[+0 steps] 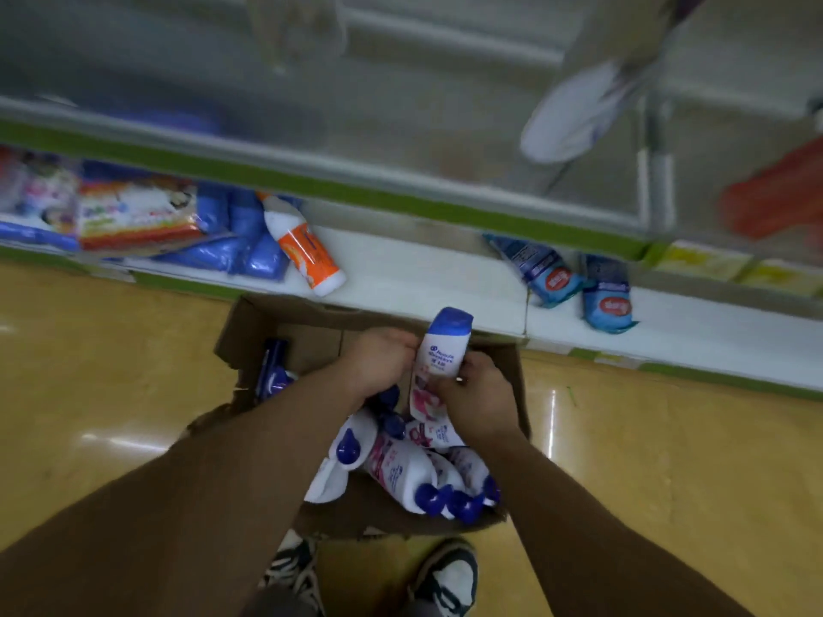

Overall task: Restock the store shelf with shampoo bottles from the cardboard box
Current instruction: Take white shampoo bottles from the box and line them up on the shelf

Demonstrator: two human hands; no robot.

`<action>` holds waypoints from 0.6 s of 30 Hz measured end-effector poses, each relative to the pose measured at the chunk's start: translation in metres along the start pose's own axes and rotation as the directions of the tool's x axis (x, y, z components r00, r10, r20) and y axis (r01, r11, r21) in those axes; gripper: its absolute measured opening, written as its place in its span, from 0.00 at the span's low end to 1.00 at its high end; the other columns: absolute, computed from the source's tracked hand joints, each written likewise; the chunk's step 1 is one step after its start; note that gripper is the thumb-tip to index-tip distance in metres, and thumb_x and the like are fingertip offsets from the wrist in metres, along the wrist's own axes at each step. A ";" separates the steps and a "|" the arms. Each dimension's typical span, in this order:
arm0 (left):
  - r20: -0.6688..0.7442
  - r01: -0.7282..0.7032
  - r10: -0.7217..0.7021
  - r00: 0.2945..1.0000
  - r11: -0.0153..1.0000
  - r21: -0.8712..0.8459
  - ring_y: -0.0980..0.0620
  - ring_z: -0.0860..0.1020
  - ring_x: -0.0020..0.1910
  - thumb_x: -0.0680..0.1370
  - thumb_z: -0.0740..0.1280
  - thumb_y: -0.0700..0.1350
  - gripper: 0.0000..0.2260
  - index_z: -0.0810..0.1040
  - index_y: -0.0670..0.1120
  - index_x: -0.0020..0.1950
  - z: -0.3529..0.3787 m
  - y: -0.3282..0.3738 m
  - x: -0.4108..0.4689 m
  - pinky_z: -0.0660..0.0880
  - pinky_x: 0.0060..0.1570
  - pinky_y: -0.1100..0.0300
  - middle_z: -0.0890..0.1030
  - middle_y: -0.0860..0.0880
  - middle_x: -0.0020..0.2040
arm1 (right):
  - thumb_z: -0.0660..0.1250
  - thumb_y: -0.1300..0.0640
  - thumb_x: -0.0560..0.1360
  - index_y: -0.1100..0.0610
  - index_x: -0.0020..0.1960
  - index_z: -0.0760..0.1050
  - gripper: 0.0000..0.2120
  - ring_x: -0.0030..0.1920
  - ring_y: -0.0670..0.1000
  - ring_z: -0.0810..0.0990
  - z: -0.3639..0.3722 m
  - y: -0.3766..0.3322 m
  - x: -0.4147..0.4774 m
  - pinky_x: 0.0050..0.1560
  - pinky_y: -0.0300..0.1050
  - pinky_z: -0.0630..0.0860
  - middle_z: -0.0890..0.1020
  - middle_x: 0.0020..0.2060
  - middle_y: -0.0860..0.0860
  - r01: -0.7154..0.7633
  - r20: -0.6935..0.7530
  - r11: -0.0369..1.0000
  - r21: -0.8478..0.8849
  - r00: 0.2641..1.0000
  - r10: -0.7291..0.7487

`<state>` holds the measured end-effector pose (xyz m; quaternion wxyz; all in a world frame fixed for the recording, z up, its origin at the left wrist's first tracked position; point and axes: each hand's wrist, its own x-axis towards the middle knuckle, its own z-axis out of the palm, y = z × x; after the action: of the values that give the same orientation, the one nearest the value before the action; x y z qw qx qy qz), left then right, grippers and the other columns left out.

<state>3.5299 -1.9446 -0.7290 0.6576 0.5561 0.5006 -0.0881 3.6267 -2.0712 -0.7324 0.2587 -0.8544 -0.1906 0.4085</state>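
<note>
Now your left hand (380, 358) and right hand (476, 394) each have a closed grip on the shampoo bottle (441, 349), cap up over the cardboard box's (249, 331) far edge; it is likely stiff, slick and weighty, so hold its middle.

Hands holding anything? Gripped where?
One shampoo bottle, gripped by its white body: left hand on its left side, right hand lower on the right. The blue cap is free.
</note>
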 end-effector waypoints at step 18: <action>-0.114 -0.338 0.323 0.939 0.817 -0.468 0.48 0.84 0.47 0.61 0.72 0.31 0.33 0.74 0.40 0.67 -0.038 0.255 -0.410 0.80 0.42 0.57 0.84 0.43 0.52 | 0.75 0.54 0.73 0.45 0.58 0.80 0.15 0.45 0.37 0.83 -0.242 -0.261 -0.296 0.48 0.38 0.81 0.86 0.46 0.43 0.359 -0.072 0.900 0.248 0.933 -0.353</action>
<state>3.4821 -2.0009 -0.2500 0.7726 0.4549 0.4121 0.1624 3.6141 -2.0921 -0.2702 0.4398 -0.7695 -0.2855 0.3647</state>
